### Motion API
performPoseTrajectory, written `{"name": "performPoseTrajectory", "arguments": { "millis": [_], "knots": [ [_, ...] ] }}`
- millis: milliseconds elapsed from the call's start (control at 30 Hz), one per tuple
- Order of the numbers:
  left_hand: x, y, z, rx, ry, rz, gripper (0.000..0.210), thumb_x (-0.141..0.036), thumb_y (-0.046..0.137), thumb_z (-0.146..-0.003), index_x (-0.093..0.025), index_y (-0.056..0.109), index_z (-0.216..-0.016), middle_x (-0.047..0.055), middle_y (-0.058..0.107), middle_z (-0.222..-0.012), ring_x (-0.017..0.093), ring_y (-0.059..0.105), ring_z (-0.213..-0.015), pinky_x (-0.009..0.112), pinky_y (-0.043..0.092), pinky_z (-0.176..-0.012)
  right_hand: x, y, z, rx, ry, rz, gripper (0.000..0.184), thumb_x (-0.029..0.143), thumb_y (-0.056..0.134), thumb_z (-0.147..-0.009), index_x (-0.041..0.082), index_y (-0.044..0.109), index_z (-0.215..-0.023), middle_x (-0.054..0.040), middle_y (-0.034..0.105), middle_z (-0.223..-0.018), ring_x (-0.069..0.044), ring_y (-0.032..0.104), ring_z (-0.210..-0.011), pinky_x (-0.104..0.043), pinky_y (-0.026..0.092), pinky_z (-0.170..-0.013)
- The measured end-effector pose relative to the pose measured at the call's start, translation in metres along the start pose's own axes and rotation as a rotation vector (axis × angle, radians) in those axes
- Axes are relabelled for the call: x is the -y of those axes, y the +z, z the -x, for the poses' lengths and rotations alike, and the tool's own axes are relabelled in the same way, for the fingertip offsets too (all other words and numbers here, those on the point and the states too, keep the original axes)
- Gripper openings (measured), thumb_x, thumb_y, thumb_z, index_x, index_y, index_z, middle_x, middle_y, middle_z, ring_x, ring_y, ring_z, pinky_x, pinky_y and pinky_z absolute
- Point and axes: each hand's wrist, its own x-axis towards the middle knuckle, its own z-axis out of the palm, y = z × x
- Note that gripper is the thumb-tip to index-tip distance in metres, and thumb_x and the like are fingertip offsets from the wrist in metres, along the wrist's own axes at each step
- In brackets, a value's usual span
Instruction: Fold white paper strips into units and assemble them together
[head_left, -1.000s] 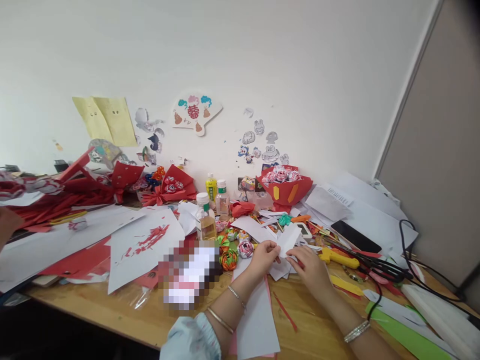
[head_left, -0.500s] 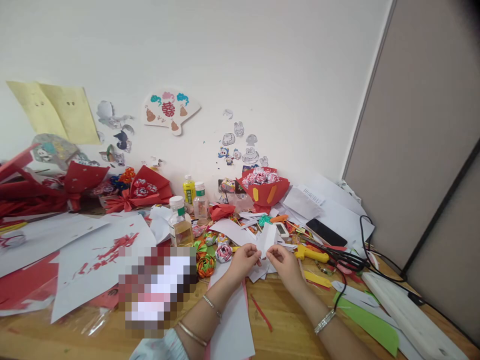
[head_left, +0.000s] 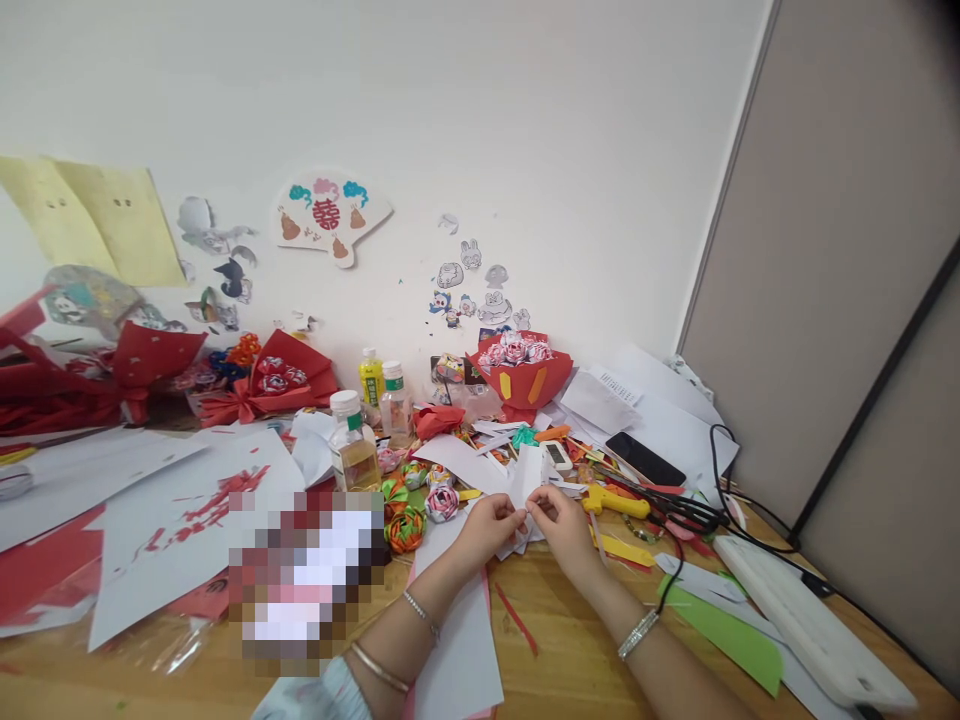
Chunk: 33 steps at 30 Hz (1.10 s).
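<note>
The paper (head_left: 529,468) at the fingers (head_left: 546,503) is plain white; the counter (head_left: 536,610) is honey-brown with wood grain. The red bouquet wrapper (head_left: 521,383) bears yellow-orange panels, its roses (head_left: 514,349) pink and white. The glue gun (head_left: 616,502) is yellow, the cable (head_left: 716,516) black, the white fan (head_left: 328,235) patterned with blue and pink clouds.

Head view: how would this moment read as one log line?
left hand: pinching white paper | right hand: pinching same paper | nearby: paper flowers, yellow tool
</note>
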Motion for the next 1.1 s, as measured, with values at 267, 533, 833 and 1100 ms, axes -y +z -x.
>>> {"name": "performPoseTrajectory", "arguments": {
  "millis": [267,533,833,1100],
  "knots": [
    [-0.002,-0.001,0.003,-0.019,0.057,-0.02,0.028,-0.04,0.06,-0.059,-0.015,0.049,-0.056,-0.005,0.05,-0.047,0.006,0.044,-0.04,0.018,0.033,-0.04,-0.006,0.003,0.005,0.05,-0.067,0.052,0.009,0.026,0.043,-0.076,0.019,0.048,-0.075,-0.0007,0.053,-0.068,-0.016,0.051,-0.062,-0.025,0.041,-0.055],
    [0.0,0.004,0.006,0.05,0.026,-0.011,0.031,-0.045,0.051,-0.067,-0.014,0.052,-0.062,-0.004,0.051,-0.047,0.007,0.042,-0.039,0.018,0.033,-0.039,-0.013,0.005,0.007,0.029,-0.047,-0.033,0.014,0.029,0.043,-0.077,0.02,0.045,-0.087,-0.0006,0.054,-0.068,-0.016,0.052,-0.058,-0.026,0.042,-0.052],
    [0.001,0.002,0.004,-0.044,0.094,-0.148,0.016,-0.024,0.046,-0.07,-0.016,0.052,-0.057,-0.005,0.049,-0.049,0.008,0.042,-0.044,0.018,0.031,-0.042,-0.012,0.004,0.005,0.043,0.018,-0.095,0.021,0.03,0.044,-0.076,0.02,0.043,-0.094,0.0058,0.045,-0.049,-0.013,0.045,-0.045,-0.023,0.036,-0.043],
    [0.01,0.002,-0.002,-0.047,0.081,-0.115,0.019,-0.031,0.046,-0.07,-0.016,0.052,-0.06,-0.005,0.048,-0.048,0.008,0.042,-0.044,0.018,0.032,-0.044,-0.013,0.007,0.005,0.084,0.069,-0.314,0.023,0.033,0.043,-0.077,0.02,0.035,-0.094,0.0043,0.051,-0.053,-0.015,0.054,-0.049,-0.027,0.044,-0.048]
  ]
}}
